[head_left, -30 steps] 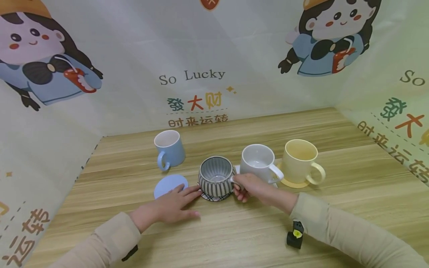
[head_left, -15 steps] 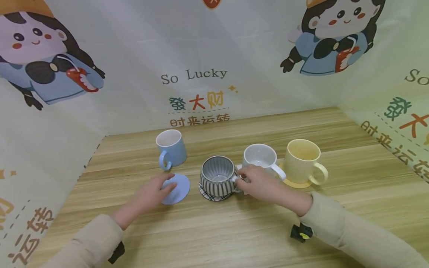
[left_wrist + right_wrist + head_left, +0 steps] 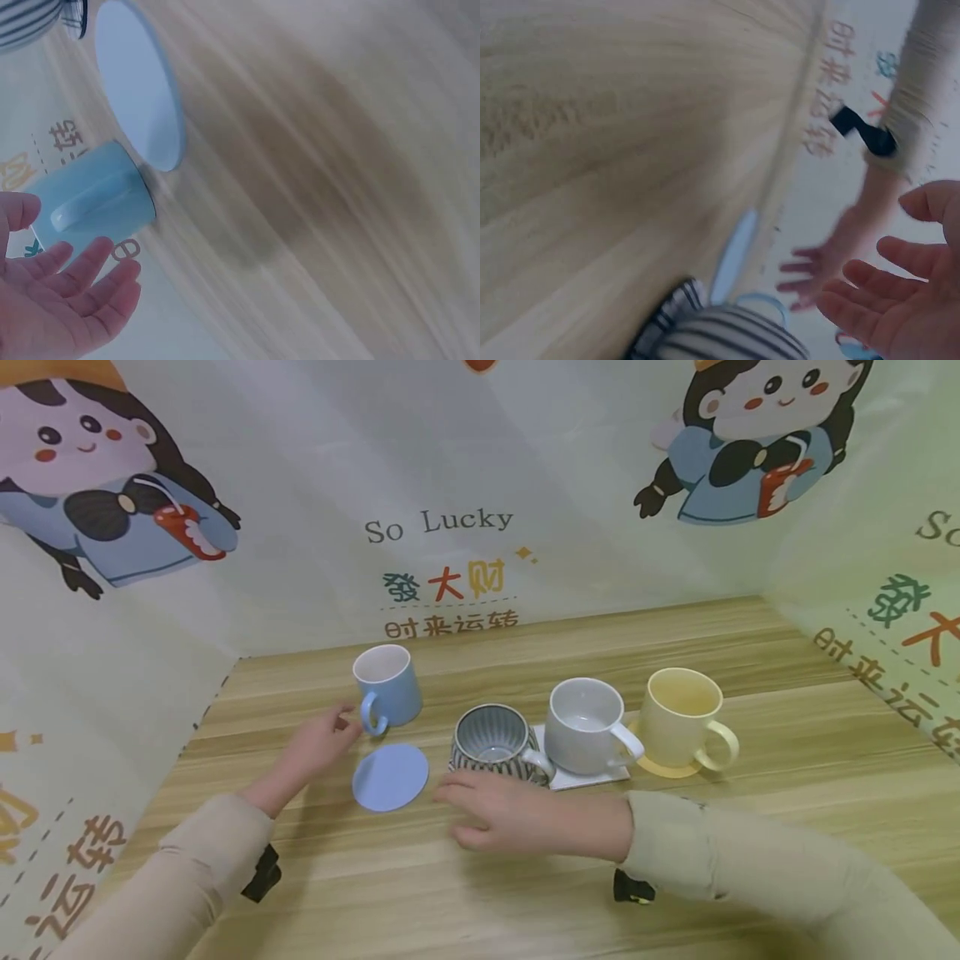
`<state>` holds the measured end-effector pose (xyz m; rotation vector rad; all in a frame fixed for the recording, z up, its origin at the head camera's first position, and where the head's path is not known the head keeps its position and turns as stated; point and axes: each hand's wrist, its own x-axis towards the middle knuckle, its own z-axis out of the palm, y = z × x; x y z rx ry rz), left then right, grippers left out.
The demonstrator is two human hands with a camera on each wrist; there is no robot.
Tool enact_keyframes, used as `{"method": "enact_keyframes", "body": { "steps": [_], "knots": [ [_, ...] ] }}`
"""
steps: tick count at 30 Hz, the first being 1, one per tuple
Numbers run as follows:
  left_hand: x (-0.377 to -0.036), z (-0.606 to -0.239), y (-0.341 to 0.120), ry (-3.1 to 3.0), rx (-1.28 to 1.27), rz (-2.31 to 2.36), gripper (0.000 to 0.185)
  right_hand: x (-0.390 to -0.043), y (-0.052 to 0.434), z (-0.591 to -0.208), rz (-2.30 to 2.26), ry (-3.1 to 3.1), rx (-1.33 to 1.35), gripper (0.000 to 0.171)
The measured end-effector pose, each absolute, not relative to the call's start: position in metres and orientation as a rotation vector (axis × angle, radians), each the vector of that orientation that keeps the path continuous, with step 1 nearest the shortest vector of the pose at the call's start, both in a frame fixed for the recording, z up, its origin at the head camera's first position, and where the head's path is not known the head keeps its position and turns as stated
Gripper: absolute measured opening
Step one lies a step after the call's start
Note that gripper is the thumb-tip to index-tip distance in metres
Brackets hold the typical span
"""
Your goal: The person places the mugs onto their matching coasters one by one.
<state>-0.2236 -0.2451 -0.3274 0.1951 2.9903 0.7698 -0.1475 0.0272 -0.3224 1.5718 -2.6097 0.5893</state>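
Note:
My left hand [image 3: 311, 752] is beside the handle of a light blue mug [image 3: 400, 695]. In the left wrist view its fingers [image 3: 94, 281] are spread and loosely bent, with the mug behind them and nothing held. A round pale blue coaster [image 3: 390, 778] lies bare in front of that mug. My right hand [image 3: 491, 810] is in front of a grey striped cup [image 3: 491, 739] and hides its lower part. The right wrist view shows the right fingers [image 3: 900, 285] parted and holding nothing, above the cup. A plaid coaster [image 3: 676, 304] lies beneath the striped cup.
To the right of the striped cup, a white mug [image 3: 585, 735] stands on a white square coaster [image 3: 588, 779]. Beyond it, a yellow mug [image 3: 678, 722] stands on a round yellow coaster [image 3: 669, 768]. A printed cloth wall [image 3: 315, 568] borders the wooden table [image 3: 420, 902].
My left hand has moved from beside the striped cup, past the blue coaster, to the blue mug's handle. The right hand has let go of the striped cup's handle and moved left.

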Motion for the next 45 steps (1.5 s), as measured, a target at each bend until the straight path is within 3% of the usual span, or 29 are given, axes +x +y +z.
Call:
{"method": "enact_keyframes", "body": {
  "steps": [6,13,24,34,45],
  "knots": [
    [-0.239,-0.327,-0.24,2.969,0.085,0.755,0.054,-0.152,0.005,-0.343,0.434,-2.822,1.692,0.059],
    [-0.247,-0.334,-0.232,2.871,-0.062,1.026,0.047,-0.155,-0.01,-0.357,0.205,-3.022,1.567,0.071],
    [-0.252,-0.348,-0.222,2.832,-0.223,1.348,0.03,-0.161,-0.021,-0.367,0.067,-3.025,1.49,0.071],
    [-0.252,-0.356,-0.221,2.793,-0.23,1.517,0.034,-0.16,-0.027,-0.369,0.046,-3.065,1.424,0.071],
    [-0.254,-0.364,-0.208,2.64,-0.417,1.769,0.036,-0.161,-0.028,-0.371,0.124,-3.148,1.344,0.068]
  ]
}}
